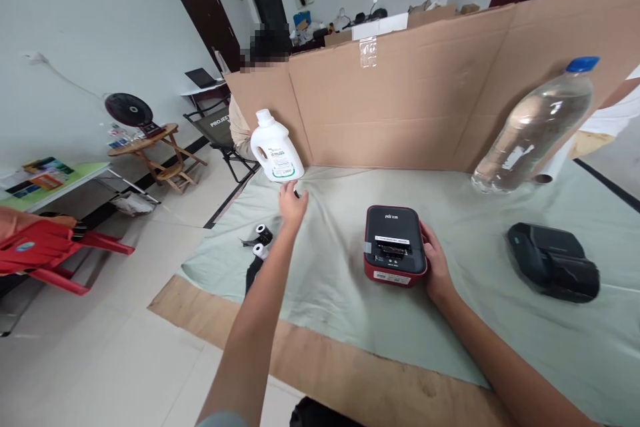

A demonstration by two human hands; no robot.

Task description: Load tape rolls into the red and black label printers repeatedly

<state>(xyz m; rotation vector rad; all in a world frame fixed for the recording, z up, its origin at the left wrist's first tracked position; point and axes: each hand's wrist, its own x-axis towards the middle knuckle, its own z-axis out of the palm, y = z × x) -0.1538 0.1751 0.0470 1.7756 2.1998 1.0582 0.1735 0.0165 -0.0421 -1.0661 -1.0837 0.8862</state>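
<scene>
My right hand (435,261) is wrapped against the right side of a small red-and-black label printer (393,225), which rests on the cloth. Its fingers are partly hidden behind the casing. Farther left, my left hand (293,205) is held out just in front of a white jug (277,150) with a handle. The fingers curl around a small dark thing (297,194), too little of which shows to name. Below that hand are a black roll (264,234) and a second roll with a white core (260,251), partly covered by my left forearm.
A pale green cloth (330,260) covers the wooden tabletop. At the back stands a cardboard partition (390,107). To the right are a large clear bottle with a blue cap (543,127) and a black device (553,260). People are partly visible behind the partition.
</scene>
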